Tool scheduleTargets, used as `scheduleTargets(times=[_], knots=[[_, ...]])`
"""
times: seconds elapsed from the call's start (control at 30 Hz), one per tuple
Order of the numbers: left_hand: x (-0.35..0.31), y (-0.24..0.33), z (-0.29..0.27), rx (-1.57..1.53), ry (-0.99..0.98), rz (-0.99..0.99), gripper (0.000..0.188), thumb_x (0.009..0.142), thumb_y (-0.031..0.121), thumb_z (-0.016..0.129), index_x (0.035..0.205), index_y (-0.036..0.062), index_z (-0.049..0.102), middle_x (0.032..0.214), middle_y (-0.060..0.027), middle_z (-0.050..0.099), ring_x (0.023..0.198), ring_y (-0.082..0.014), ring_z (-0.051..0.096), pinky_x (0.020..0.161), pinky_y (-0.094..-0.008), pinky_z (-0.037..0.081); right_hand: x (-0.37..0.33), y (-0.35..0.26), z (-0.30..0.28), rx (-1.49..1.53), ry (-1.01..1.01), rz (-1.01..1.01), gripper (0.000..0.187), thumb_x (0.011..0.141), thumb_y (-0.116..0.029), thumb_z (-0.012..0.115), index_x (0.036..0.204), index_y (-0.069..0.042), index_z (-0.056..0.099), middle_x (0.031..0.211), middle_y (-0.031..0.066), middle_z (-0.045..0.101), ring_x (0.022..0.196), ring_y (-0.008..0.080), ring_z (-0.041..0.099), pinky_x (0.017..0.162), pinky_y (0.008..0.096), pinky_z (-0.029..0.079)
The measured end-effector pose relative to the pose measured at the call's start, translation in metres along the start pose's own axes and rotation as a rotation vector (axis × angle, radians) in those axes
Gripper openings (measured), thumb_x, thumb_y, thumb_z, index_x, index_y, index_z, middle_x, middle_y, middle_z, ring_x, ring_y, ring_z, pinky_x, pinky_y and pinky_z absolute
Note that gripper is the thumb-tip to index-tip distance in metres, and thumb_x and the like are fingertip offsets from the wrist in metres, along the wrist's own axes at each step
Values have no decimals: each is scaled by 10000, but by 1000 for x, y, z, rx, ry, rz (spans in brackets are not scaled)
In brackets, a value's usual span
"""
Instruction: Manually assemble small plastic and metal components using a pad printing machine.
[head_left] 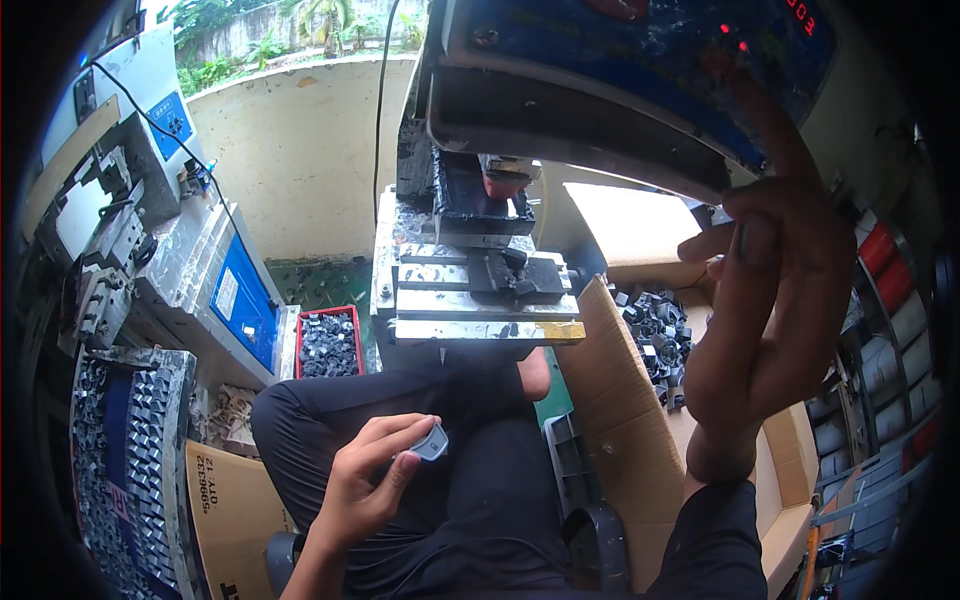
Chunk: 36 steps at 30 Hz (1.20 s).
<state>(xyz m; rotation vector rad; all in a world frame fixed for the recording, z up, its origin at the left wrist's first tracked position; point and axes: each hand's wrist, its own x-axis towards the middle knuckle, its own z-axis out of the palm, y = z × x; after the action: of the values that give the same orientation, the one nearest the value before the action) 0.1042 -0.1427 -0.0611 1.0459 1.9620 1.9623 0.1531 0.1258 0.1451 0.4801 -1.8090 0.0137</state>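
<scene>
Head view: left one of a worn fisheye pair, rim dark, edges bowed. Faces down and forward over wearer's lap. Right hand and blue control panel very near lens; pale wall farther off, top.

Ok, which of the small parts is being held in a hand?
The grey part pinched in the left hand, above the dark trousers; other parts lie heaped in the red tray and the open cardboard box.

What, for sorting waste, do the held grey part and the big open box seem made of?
Grey part: probably smooth plastic, from its curved outline and faint sheen, possibly painted metal. Open box: apparently matt brown cardboard, from its folded flaps.
</scene>
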Motion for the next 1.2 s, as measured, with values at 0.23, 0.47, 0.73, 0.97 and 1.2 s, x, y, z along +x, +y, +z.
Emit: scheduleTargets(times=[0.23,0.47,0.73,0.97,1.2], knots=[[-9,10,1,-32,-42,-7,284,1058,96,621,1307,3,720,1298,-171,729,1211,-297,682,1045,-386,519,6,7,-27,-169,-114,205,183,1104,-149,514,1167,-14,622,1269,223,723,628,130,644,653,275,509],[-27,2,2,-209,-27,-27,328,1077,189,619,1301,-33,709,1322,-220,716,1246,-330,676,1068,-420,516,-72,-50,6,561,-824,119,250,998,-262,748,1025,-22,682,991,205,768,820,271,773,658,321,580],[-39,1,13,-274,-59,-89,292,1034,125,644,1255,-43,735,1310,-246,717,1207,-348,699,1040,-426,543,-124,-69,30,779,-1061,145,226,847,-228,831,901,-47,706,837,68,723,669,222,711,560,317,514],[-41,-8,15,-217,-66,-78,439,1087,374,599,1212,-25,732,1233,-317,719,1098,-370,726,938,-438,580,-128,-72,32,800,-1075,171,210,786,-195,837,864,-42,715,807,73,724,655,218,710,541,325,502],[-43,-8,16,-238,-50,-94,443,1090,373,593,1208,-31,732,1232,-320,717,1123,-389,721,960,-462,579,-132,-73,34,831,-1052,186,220,810,-211,833,878,-32,726,799,88,720,656,236,713,553,322,517]])
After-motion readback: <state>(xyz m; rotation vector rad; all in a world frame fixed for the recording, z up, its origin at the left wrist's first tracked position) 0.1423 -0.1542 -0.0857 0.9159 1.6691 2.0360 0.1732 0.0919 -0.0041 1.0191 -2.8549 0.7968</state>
